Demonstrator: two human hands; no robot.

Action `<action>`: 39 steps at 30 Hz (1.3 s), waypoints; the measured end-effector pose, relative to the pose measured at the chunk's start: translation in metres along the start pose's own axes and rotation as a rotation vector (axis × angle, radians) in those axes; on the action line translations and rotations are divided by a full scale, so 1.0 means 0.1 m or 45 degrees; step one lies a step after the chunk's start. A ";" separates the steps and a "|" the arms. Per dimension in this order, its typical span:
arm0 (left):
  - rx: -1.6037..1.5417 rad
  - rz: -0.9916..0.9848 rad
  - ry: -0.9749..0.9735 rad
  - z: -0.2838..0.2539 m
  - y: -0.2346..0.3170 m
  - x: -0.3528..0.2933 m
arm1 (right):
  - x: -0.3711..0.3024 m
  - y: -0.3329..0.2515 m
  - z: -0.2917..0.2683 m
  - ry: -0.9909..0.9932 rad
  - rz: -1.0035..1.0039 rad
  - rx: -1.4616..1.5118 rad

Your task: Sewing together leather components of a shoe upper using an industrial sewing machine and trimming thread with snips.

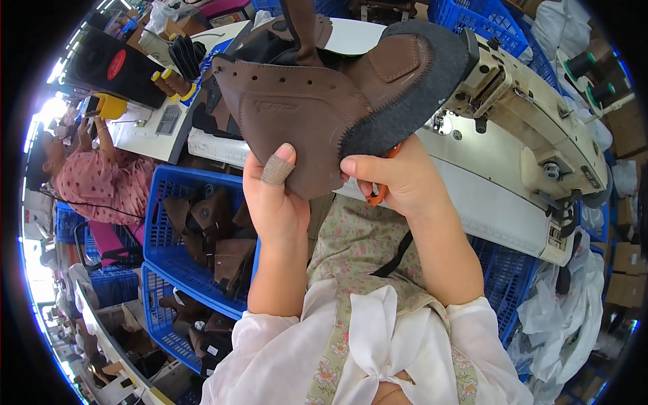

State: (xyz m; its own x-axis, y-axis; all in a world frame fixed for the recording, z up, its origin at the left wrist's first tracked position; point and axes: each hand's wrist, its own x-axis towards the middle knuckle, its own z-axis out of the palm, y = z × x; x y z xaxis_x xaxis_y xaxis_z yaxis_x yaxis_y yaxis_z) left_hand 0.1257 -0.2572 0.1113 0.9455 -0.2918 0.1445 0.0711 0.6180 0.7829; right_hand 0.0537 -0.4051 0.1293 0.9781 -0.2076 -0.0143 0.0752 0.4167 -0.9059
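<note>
Between my hands I hold up a brown leather shoe upper point(297, 115), with a row of eyelet holes, zigzag stitching and a dark grey fuzzy band point(412, 101) along its edge. My left hand point(273, 196) grips the lower left part, thumb in front; a beige bandage point(276, 171) wraps that thumb. My right hand point(398, 172) pinches the grey band's lower end between thumb and fingers. An orange-handled tool point(379, 192), its kind mostly hidden, is tucked in the right fingers. A sewing machine point(520, 115) stands right behind the upper.
Blue crates point(156, 223) with brown leather pieces point(216, 229) stand at my left. Thread cones point(177, 84) and a black box point(111, 64) are on the far-left table. Another person point(101, 175) sits there. White plastic bags point(560, 310) hang at the right.
</note>
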 end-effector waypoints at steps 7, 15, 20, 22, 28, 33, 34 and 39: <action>0.051 -0.230 -0.088 -0.06 0.05 0.00 | -0.05 0.06 0.13 0.052 -0.115 0.140; -0.162 -0.292 0.054 -0.14 -0.16 -0.09 | -0.04 0.30 0.20 0.291 -0.183 -0.057; -0.352 -0.560 0.174 -0.30 -0.41 -0.38 | -0.06 0.36 0.26 0.363 -0.089 -0.073; -0.347 -0.680 -0.015 -0.26 -0.48 -0.46 | -0.08 0.29 0.25 0.387 -0.005 -0.154; -0.769 -0.875 -0.209 0.04 -0.27 -0.50 | -0.11 0.37 0.17 0.506 -0.195 -0.500; -0.647 -0.824 -0.099 0.09 -0.36 -0.47 | -0.11 0.49 0.08 0.626 -0.371 -0.648; -0.689 -0.828 -0.071 0.09 -0.38 -0.48 | -0.12 0.50 0.06 0.642 -0.416 -0.740; -0.915 -0.889 -0.025 -0.08 -0.49 -0.49 | -0.10 0.59 0.07 0.654 -0.512 -0.777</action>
State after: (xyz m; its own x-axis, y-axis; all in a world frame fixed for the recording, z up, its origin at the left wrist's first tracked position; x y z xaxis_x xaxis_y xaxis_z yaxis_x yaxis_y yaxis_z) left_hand 0.0783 -0.2675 0.0615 0.6137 -0.7656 -0.1930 0.7896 0.5960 0.1460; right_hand 0.0497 -0.3722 0.0786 0.6814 -0.6686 0.2977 0.1337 -0.2862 -0.9488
